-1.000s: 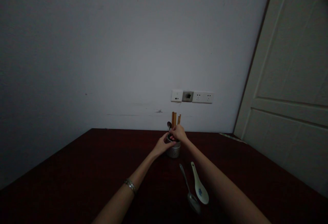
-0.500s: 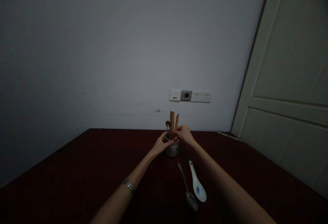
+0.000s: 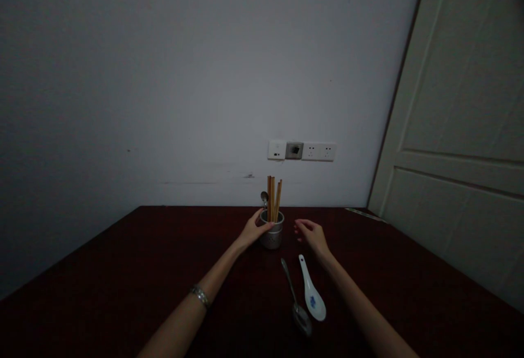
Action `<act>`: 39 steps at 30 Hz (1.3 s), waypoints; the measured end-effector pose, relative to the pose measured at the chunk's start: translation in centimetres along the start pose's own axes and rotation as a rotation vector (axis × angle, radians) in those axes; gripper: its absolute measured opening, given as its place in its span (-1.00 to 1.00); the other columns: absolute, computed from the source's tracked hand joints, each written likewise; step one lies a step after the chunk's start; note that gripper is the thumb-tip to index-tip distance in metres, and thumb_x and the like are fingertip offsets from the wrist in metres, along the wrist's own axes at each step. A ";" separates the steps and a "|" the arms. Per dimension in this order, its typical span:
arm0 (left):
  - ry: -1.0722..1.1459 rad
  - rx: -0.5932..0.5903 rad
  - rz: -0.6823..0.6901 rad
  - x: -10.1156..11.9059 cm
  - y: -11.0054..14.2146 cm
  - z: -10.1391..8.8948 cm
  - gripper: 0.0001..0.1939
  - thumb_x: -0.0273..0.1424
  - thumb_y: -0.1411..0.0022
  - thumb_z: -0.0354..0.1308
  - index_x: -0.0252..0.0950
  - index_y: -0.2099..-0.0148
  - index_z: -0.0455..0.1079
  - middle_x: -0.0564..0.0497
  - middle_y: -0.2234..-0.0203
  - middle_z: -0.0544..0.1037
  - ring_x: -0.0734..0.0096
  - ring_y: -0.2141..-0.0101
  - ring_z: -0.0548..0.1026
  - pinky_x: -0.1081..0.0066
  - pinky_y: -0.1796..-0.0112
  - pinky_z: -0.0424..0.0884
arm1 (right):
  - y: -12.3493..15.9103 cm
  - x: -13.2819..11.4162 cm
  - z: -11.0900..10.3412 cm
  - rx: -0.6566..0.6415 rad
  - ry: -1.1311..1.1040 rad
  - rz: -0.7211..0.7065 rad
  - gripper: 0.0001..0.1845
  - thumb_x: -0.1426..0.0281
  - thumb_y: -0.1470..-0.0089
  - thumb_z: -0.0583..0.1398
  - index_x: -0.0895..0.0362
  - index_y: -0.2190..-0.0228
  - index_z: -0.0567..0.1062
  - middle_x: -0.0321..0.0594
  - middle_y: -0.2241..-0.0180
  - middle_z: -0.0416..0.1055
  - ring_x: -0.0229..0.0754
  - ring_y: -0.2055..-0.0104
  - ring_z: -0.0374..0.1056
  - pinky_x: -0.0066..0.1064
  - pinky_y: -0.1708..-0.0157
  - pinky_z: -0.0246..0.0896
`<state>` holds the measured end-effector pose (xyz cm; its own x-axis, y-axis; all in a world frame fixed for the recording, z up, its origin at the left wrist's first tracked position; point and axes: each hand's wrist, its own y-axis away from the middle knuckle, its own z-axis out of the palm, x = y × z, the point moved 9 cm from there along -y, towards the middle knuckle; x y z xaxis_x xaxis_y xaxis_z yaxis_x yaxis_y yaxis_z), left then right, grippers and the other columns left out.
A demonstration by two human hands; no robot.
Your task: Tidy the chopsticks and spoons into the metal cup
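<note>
A grey metal utensil holder [image 3: 272,238] stands upright on the dark red table. Wrapped round its left side and rim is my left hand [image 3: 251,231], its thumb lying across the front. Several wooden chopsticks [image 3: 273,197] and a metal spoon [image 3: 264,197] stick up out of the holder. My right hand [image 3: 311,235] hovers to the right of it, apart from it, with fingers loosely curled and nothing in them. Below this hand lie a white ceramic spoon [image 3: 313,298] with a blue mark and, left of that, a metal spoon [image 3: 302,318].
Behind the dark red table [image 3: 164,270] rises a grey wall [image 3: 204,85] with a row of sockets [image 3: 311,151]. A pale panelled door [image 3: 462,129] stands at the right. A thin strip [image 3: 365,215] lies along the table's back right edge.
My right hand has let go of the chopsticks and moved right and down, away from the holder. My left hand keeps its grip on the holder. The view has shifted slightly.
</note>
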<state>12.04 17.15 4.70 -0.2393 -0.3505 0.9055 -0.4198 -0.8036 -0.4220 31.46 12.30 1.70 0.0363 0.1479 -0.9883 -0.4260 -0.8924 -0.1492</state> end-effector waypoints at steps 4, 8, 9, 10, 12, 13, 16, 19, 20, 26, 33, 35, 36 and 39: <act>0.028 0.014 -0.021 -0.2 0.0 -0.1 -0.40 -0.34 0.10 0.30 -0.31 -0.03 0.26 -0.15 0.06 0.42 0.21 0.06 0.37 0.23 -0.01 0.20 | -0.6 1.7 -0.2 0.007 -0.001 0.050 -0.79 0.34 0.13 0.18 0.22 0.40 0.44 -0.17 0.50 0.42 -0.29 0.54 0.34 -0.55 0.70 0.22; 0.014 0.027 -0.064 -0.3 0.1 -0.1 -0.40 -0.35 0.10 0.30 -0.30 -0.03 0.26 -0.14 0.05 0.41 0.20 0.03 0.35 0.22 -0.02 0.18 | -1.1 3.2 -0.3 -0.007 -0.012 0.088 -0.82 0.36 0.14 0.19 0.21 0.42 0.45 -0.19 0.52 0.42 -0.31 0.57 0.32 -0.56 0.72 0.20; 0.011 0.026 -0.073 -0.3 0.1 -0.1 -0.40 -0.34 0.10 0.30 -0.29 -0.03 0.26 -0.14 0.04 0.41 0.20 0.03 0.35 0.22 -0.02 0.18 | -1.1 3.5 -0.3 -0.011 -0.011 0.097 -0.82 0.36 0.14 0.19 0.21 0.42 0.45 -0.20 0.53 0.42 -0.31 0.57 0.32 -0.56 0.72 0.20; 0.011 0.023 -0.079 -0.3 0.0 0.0 -0.40 -0.34 0.10 0.30 -0.29 -0.03 0.25 -0.14 0.04 0.41 0.19 0.03 0.35 0.22 -0.02 0.18 | -1.1 3.7 -0.3 -0.012 -0.009 0.106 -0.82 0.37 0.14 0.19 0.21 0.42 0.45 -0.21 0.53 0.42 -0.32 0.57 0.32 -0.56 0.72 0.20; 0.019 0.011 -0.077 -0.4 0.0 0.1 -0.38 -0.34 0.10 0.30 -0.30 -0.04 0.24 -0.15 0.03 0.40 0.18 0.02 0.35 0.22 -0.02 0.17 | -1.1 3.9 -0.2 -0.016 -0.002 0.118 -0.83 0.38 0.13 0.19 0.21 0.42 0.46 -0.22 0.52 0.41 -0.33 0.57 0.32 -0.56 0.71 0.22; 0.020 0.004 -0.075 -0.5 -0.1 0.2 -0.37 -0.33 0.10 0.30 -0.31 -0.05 0.24 -0.15 0.02 0.39 0.18 0.02 0.34 0.22 -0.03 0.17 | -1.1 4.0 -0.2 -0.018 0.001 0.121 -0.84 0.39 0.12 0.18 0.21 0.42 0.46 -0.23 0.52 0.41 -0.33 0.57 0.32 -0.56 0.71 0.22; 0.017 -0.006 -0.087 -1.0 -0.1 0.2 -0.28 -0.30 0.11 0.30 -0.32 -0.11 0.15 -0.20 -0.04 0.32 0.18 -0.02 0.30 0.24 -0.05 0.14 | -1.1 3.9 -0.2 -0.018 0.003 0.130 -0.86 0.42 0.11 0.18 0.21 0.42 0.46 -0.23 0.52 0.41 -0.34 0.58 0.31 -0.57 0.72 0.22; -0.011 -0.023 -0.216 -1.6 0.0 -0.4 -0.03 -0.23 0.10 0.29 -0.33 -0.24 -0.16 -0.29 -0.09 0.23 0.16 -0.05 0.25 0.21 -0.04 0.14 | -1.0 3.8 -0.2 -0.030 -0.002 0.138 -0.87 0.43 0.11 0.18 0.21 0.42 0.47 -0.22 0.53 0.42 -0.34 0.59 0.31 -0.58 0.72 0.22; -0.046 -0.022 -0.270 -1.4 0.0 -0.9 0.02 -0.20 0.09 0.27 -0.33 -0.26 -0.27 -0.32 -0.10 0.19 0.14 -0.06 0.24 0.19 -0.03 0.14 | -1.0 3.8 -0.2 -0.033 -0.006 0.141 -0.86 0.43 0.11 0.18 0.21 0.42 0.47 -0.22 0.53 0.42 -0.35 0.60 0.31 -0.58 0.72 0.22; -0.438 0.119 -0.187 6.6 -0.3 -5.3 -0.05 -0.10 -0.01 0.14 -0.34 -0.26 -0.29 -0.37 -0.14 0.07 0.11 -0.08 0.18 0.18 0.00 0.16 | -1.1 4.8 -1.7 0.002 -0.092 0.181 -0.89 0.44 0.13 0.20 0.20 0.45 0.46 -0.25 0.56 0.42 -0.35 0.61 0.31 -0.56 0.70 0.25; -0.929 -0.013 0.257 15.9 2.7 0.3 -0.66 -0.28 -0.06 0.11 -0.28 0.09 0.34 -0.09 0.09 0.38 0.26 0.07 0.33 0.23 0.06 0.23 | -1.3 5.5 -3.0 0.001 -0.293 0.119 -0.90 0.44 0.14 0.20 0.23 0.48 0.46 -0.28 0.64 0.38 -0.37 0.64 0.29 -0.55 0.64 0.27; -0.965 -0.115 0.308 16.0 4.0 2.9 -0.77 -0.36 -0.08 0.08 -0.28 0.18 0.38 -0.06 0.19 0.43 0.32 0.16 0.38 0.27 0.12 0.27 | -1.3 5.4 -2.9 -0.004 -0.265 0.095 -0.90 0.45 0.16 0.21 0.24 0.48 0.46 -0.29 0.65 0.38 -0.37 0.65 0.28 -0.56 0.65 0.25; -0.978 -0.201 0.306 15.5 4.6 4.3 -0.80 -0.39 -0.09 0.08 -0.28 0.20 0.39 -0.04 0.22 0.44 0.34 0.20 0.39 0.30 0.15 0.29 | -1.3 5.4 -2.9 -0.006 -0.252 0.083 -0.89 0.45 0.17 0.21 0.24 0.49 0.47 -0.29 0.66 0.38 -0.38 0.66 0.27 -0.56 0.66 0.25; -1.016 -0.511 0.248 12.1 6.7 7.9 -0.79 -0.44 -0.09 0.07 -0.25 0.18 0.40 0.00 0.28 0.48 0.37 0.25 0.42 0.35 0.21 0.31 | -1.3 5.3 -2.8 -0.010 -0.227 0.049 -0.88 0.44 0.18 0.22 0.24 0.49 0.47 -0.29 0.66 0.38 -0.38 0.67 0.27 -0.56 0.67 0.24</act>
<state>13.28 3.71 13.19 0.3504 -0.8814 0.3169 -0.8193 -0.4524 -0.3523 34.75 13.04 -3.47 -0.1891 0.1958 -0.9623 -0.4129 -0.9049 -0.1030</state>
